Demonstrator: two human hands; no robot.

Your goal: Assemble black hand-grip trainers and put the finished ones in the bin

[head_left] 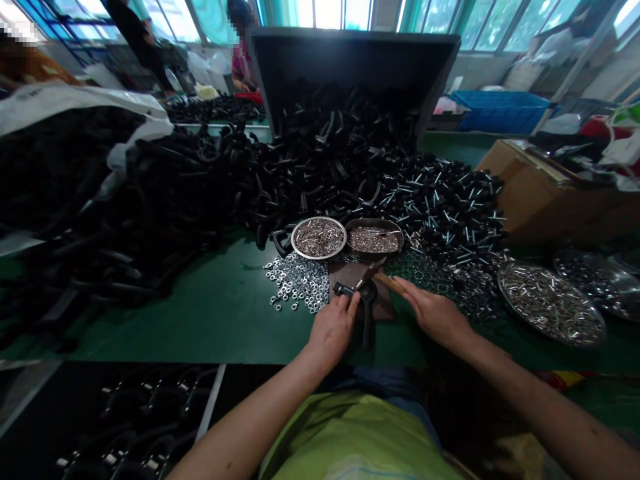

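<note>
Small black part (345,289) with a metal bolt is held by the left hand (333,330), over the brown pad (343,273) on the green table (210,320). Left fingers are bent together, nearly closed, tips pressed against the part's near side; thumb is not clearly seen. Wooden-handled hammer (391,283) is gripped by the right hand (434,315), fingers wrapped around the handle, closed. Hammer's dark head is positioned just beside the bolt, over the pad; whether contact is made cannot be told. Black lever (367,320) is laid partly on the pad, between the hands, its narrow end pointed toward the person.

Round metal bowl (319,257) and dark oval dish (374,255), both filled with small metal pieces, are set side by side behind the pad. Metal rings (297,280) are scattered left of the pad. Black-headed bolts (450,193) are heaped to the right, near the cardboard box (530,190); more metal pieces are held in the round tray (519,319). Black curved parts (300,177) are piled across the back, below and inside the tipped grey bin (355,57). Blue crate (500,110) is seen at back right. Other people are partly seen at back left, well apart from the work.
</note>
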